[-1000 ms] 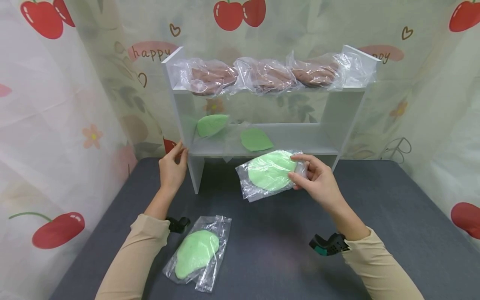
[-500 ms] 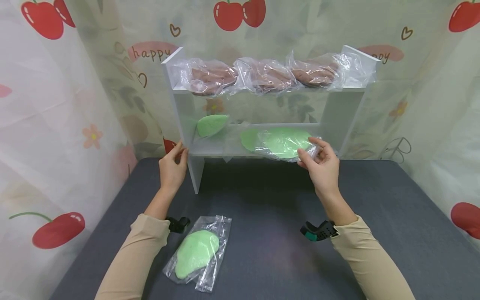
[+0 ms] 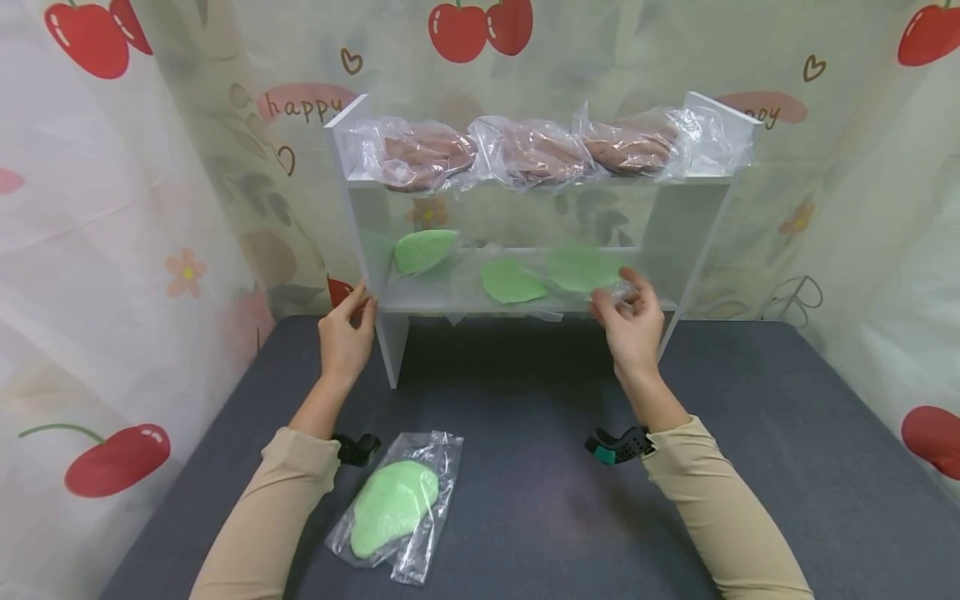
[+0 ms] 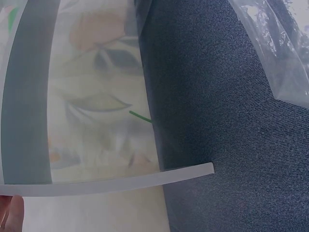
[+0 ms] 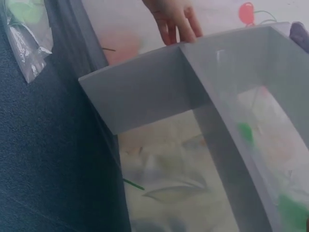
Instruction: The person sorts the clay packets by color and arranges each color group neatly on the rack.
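On the right of the middle shelf lies a clear plastic bag with a flat, rounded light-green piece (image 3: pixel 583 267) inside. My right hand (image 3: pixel 633 329) pinches the near right end of this bag between thumb and fingers. Two more bagged green pieces are on the same shelf: one in the middle (image 3: pixel 513 281), another leaning at the left (image 3: pixel 425 251). With its fingertips, my left hand (image 3: pixel 347 337) touches the outer side and front edge of the left panel of the white shelf unit (image 3: pixel 390 350). No fingers show inside that panel in the right wrist view.
Another bagged green piece (image 3: pixel 393 508) lies on the dark table (image 3: pixel 525 517), near the left forearm. Three bagged brown items (image 3: pixel 531 152) fill the top shelf. A printed curtain (image 3: pixel 187 167) surrounds the table, and a thin cable (image 3: pixel 798 296) sits behind at right.
My right hand has carried the bagged green piece from in front of the unit up and back onto the middle shelf's right part. My left hand stays at the left panel.
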Demonstrator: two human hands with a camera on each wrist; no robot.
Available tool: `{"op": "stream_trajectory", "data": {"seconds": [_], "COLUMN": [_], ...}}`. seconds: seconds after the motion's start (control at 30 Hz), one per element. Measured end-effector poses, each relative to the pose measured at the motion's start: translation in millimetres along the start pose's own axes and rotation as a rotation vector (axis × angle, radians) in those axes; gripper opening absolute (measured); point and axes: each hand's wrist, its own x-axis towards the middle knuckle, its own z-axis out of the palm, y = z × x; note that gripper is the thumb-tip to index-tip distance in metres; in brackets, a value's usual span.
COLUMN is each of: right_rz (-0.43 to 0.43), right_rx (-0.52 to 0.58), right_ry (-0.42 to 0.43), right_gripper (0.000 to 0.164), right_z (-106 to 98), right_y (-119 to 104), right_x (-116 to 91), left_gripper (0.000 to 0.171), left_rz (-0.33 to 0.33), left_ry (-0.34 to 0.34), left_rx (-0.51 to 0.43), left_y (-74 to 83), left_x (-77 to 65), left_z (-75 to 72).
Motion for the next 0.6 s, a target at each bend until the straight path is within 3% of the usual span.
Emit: {"op": "stream_trajectory", "data": {"seconds": [0.17, 0.6], "right_rz": [0.033, 0.058], "right_rx": [-0.051, -0.211], "right_ry": [-0.023, -0.190], "right_gripper": [0.054, 0.051], "right_z": [2.3, 5.6], "right_y": [3.0, 6.5], "right_x": [-3.7, -5.9], "left_gripper": [0.039, 0.039], "left_rz": [-0.002, 0.012], "left_ry": [-0.001, 0.005], "left_rx": [0.001, 0.001], "left_y": [0.8, 0.8], "left_x": [-0.4, -0.3], "left_z": [0.2, 0.3]}}
